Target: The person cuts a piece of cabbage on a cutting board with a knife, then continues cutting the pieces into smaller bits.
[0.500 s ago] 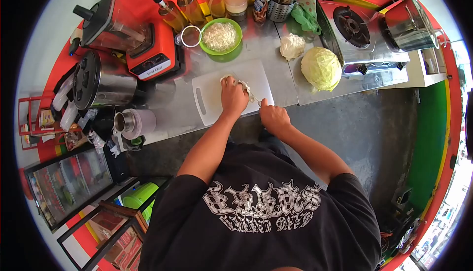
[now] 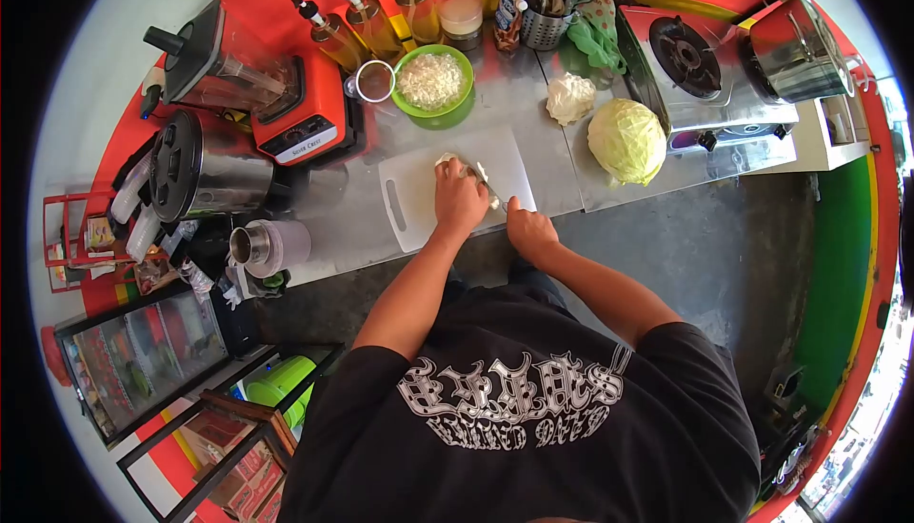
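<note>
My left hand (image 2: 461,201) is closed over a pale, whitish piece of food (image 2: 446,158) on the white cutting board (image 2: 407,201). Its fingers hide most of that piece, so its kind does not show. My right hand (image 2: 530,230) grips a knife (image 2: 489,187) at the board's right side. The blade points up and left, close to my left fingertips. Small white cut bits (image 2: 494,203) lie along the blade. Beyond the board stands a green bowl (image 2: 440,118) of chopped white pieces. A whole pale green cabbage (image 2: 626,140) sits to the right, beside a whitish crumpled lump (image 2: 570,98).
A red blender (image 2: 303,133) and a steel pot with a black lid (image 2: 214,161) stand on the left. Pump bottles (image 2: 419,11) line the back wall. On the right is a gas stove (image 2: 685,57) with a tall pot (image 2: 795,47). An open steel flask (image 2: 271,245) is near the front edge.
The whole view has shifted slightly, so things sit a little lower and further right. The knife blade has changed its angle beside my left fingers, and white bits now show along it.
</note>
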A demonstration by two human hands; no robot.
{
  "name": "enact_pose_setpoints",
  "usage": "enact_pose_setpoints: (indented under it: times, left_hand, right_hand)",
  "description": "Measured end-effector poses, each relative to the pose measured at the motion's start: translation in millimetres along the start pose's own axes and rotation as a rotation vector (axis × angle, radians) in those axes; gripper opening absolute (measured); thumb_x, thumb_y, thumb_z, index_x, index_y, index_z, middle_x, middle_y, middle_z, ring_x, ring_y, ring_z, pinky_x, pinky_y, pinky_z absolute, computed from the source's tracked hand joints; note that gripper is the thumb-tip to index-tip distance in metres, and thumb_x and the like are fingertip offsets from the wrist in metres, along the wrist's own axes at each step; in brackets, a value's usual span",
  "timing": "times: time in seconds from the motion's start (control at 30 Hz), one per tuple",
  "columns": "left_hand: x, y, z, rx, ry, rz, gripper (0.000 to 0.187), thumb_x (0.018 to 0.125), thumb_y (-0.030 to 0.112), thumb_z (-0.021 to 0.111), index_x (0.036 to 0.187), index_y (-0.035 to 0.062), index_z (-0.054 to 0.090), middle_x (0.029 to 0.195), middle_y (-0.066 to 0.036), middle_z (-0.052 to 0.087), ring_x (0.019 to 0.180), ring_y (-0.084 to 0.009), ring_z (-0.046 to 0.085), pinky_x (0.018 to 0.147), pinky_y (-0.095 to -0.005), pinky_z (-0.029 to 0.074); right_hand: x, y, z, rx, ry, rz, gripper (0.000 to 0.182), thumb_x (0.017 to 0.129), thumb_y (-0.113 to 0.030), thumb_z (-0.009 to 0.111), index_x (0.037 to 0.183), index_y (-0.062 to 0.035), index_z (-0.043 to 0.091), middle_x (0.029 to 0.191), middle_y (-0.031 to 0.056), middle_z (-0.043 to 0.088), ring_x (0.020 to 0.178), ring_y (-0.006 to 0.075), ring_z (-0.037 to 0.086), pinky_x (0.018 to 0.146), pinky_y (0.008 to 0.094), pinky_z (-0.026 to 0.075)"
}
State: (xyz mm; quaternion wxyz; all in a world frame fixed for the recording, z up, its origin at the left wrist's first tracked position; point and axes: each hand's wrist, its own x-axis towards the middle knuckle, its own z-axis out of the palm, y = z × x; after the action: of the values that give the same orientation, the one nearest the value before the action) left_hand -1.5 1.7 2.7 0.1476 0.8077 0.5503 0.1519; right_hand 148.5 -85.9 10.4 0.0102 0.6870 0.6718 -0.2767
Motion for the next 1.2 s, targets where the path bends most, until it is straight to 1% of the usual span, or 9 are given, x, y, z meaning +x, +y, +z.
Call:
enact_pose_setpoints:
  times: [0.1, 0.2, 0.27, 0.37, 0.5, 0.7, 0.77, 1.1, 1.2]
  left_hand:
    - [0.0, -0.3, -0.3, 0.051, 0.005, 0.013, 0.026, 0.083, 0.018, 0.067, 0.095, -0.0019, 0.078, 0.125, -0.02, 0.057, 0.126, -0.0403, 0.046, 0.111, -0.0456, 0.041]
    - [0.7, -0.1, -8.9, 0.043, -0.058, 0.021, 0.026, 0.082, 0.018, 0.068, 0.094, -0.0027, 0.078, 0.124, -0.019, 0.058, 0.127, -0.0388, 0.046, 0.11, -0.0448, 0.043]
    - [1.6, 0.2, -8.9, -0.06, -0.054, -0.052, 0.028, 0.08, 0.017, 0.071, 0.097, -0.0031, 0.077, 0.123, -0.017, 0.06, 0.127, -0.0366, 0.047, 0.108, -0.0424, 0.045]
    - [-1.1, -2.1, -3.7, -0.094, 0.005, -0.083, 0.032, 0.078, 0.018, 0.073, 0.102, -0.0029, 0.076, 0.121, -0.014, 0.062, 0.127, -0.0334, 0.049, 0.106, -0.0403, 0.048]
    - [-0.8, 0.6, -7.6, -0.088, -0.01, -0.125, 0.035, 0.078, 0.019, 0.075, 0.106, -0.0025, 0.074, 0.12, -0.013, 0.063, 0.127, -0.0314, 0.05, 0.104, -0.0395, 0.049]
    - [0.4, 0.8, -8.1, -0.042, -0.031, -0.146, 0.036, 0.078, 0.019, 0.076, 0.108, -0.0022, 0.073, 0.121, -0.011, 0.063, 0.128, -0.0304, 0.05, 0.103, -0.0395, 0.052]
    - [0.8, 2.0, -8.8, -0.064, -0.05, -0.17, 0.038, 0.079, 0.021, 0.077, 0.109, -0.0011, 0.073, 0.122, -0.011, 0.064, 0.129, -0.0316, 0.05, 0.107, -0.0409, 0.048]
    - [1.5, 2.7, -8.1, -0.052, -0.046, -0.17, 0.035, 0.079, 0.018, 0.074, 0.107, -0.0025, 0.073, 0.121, -0.011, 0.064, 0.13, -0.0313, 0.05, 0.104, -0.04, 0.051]
    - [-0.1, 2.3, -8.1, -0.083, -0.031, -0.165, 0.035, 0.079, 0.018, 0.073, 0.106, -0.0037, 0.072, 0.121, -0.012, 0.064, 0.129, -0.032, 0.05, 0.104, -0.0401, 0.051]
  right_hand:
    - [10.9, -3.8, 4.7, -0.043, 0.005, 0.025, 0.016, 0.099, -0.013, 0.049, 0.108, -0.0004, 0.046, 0.086, 0.0251, 0.073, 0.081, 0.0433, 0.073, 0.072, 0.0531, 0.059]
    - [20.0, -2.2, 4.3, -0.025, 0.063, -0.024, 0.017, 0.099, -0.014, 0.049, 0.109, -0.0001, 0.046, 0.087, 0.0258, 0.073, 0.082, 0.044, 0.073, 0.073, 0.0541, 0.059]
    - [23.9, 3.2, 1.1, 0.001, 0.05, -0.018, 0.018, 0.1, -0.015, 0.05, 0.108, 0.0, 0.046, 0.087, 0.0265, 0.072, 0.083, 0.0453, 0.073, 0.074, 0.0552, 0.058]
    - [15.8, 4.2, -3.2, 0.018, 0.069, 0.016, 0.02, 0.102, -0.019, 0.05, 0.108, -0.0001, 0.046, 0.086, 0.0265, 0.072, 0.083, 0.0456, 0.072, 0.074, 0.0562, 0.057]
    - [-0.3, 0.1, -4.5, -0.013, 0.054, -0.042, 0.024, 0.104, -0.024, 0.048, 0.108, -0.0004, 0.046, 0.086, 0.0264, 0.072, 0.082, 0.0457, 0.072, 0.073, 0.0571, 0.057]
    - [-6.8, -7.3, -3.9, -0.046, 0.041, -0.014, 0.017, 0.102, -0.017, 0.048, 0.107, -0.0007, 0.047, 0.085, 0.0244, 0.073, 0.08, 0.0438, 0.073, 0.071, 0.0553, 0.058]
    - [-9.4, -9.8, -3.7, -0.111, 0.108, -0.041, 0.011, 0.099, -0.012, 0.048, 0.104, -0.0023, 0.049, 0.08, 0.0213, 0.073, 0.076, 0.038, 0.075, 0.065, 0.05, 0.06]
    - [-1.4, -10.0, 0.6, -0.137, 0.054, -0.013, 0.011, 0.1, -0.013, 0.047, 0.104, -0.0027, 0.048, 0.081, 0.0215, 0.074, 0.077, 0.0384, 0.075, 0.066, 0.0494, 0.061]
    - [2.4, -6.9, 2.9, -0.091, 0.043, -0.008, 0.016, 0.096, -0.008, 0.052, 0.109, 0.001, 0.049, 0.082, 0.0228, 0.073, 0.078, 0.0395, 0.075, 0.068, 0.0498, 0.061]
